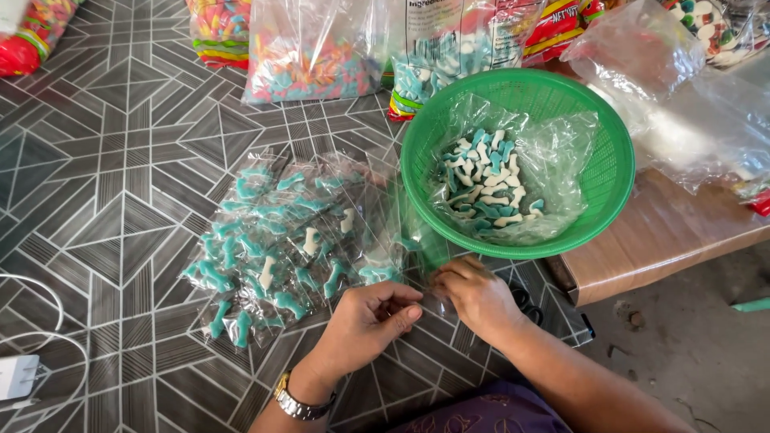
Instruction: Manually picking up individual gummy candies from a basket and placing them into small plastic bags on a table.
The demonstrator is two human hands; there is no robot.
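Observation:
My left hand [370, 319], with a metal watch on its wrist, and my right hand [475, 293] meet near the bottom middle, both pinching a small clear plastic bag [423, 277] that is hard to make out. Just left of them lies a spread of small clear packets [289, 244], each holding teal and white gummy candies. Above my right hand stands a green plastic basket [605, 172] lined with a clear bag, and loose teal and white gummies [488, 183] lie in it.
Large clear bags of coloured candy [313, 52] lie along the far edge of the patterned floor mat [112, 184]. Crumpled clear plastic [690, 104] rests on a brown board [666, 236] at right. A white charger and cable [20, 373] sit at bottom left. Black scissors [525, 305] lie by my right wrist.

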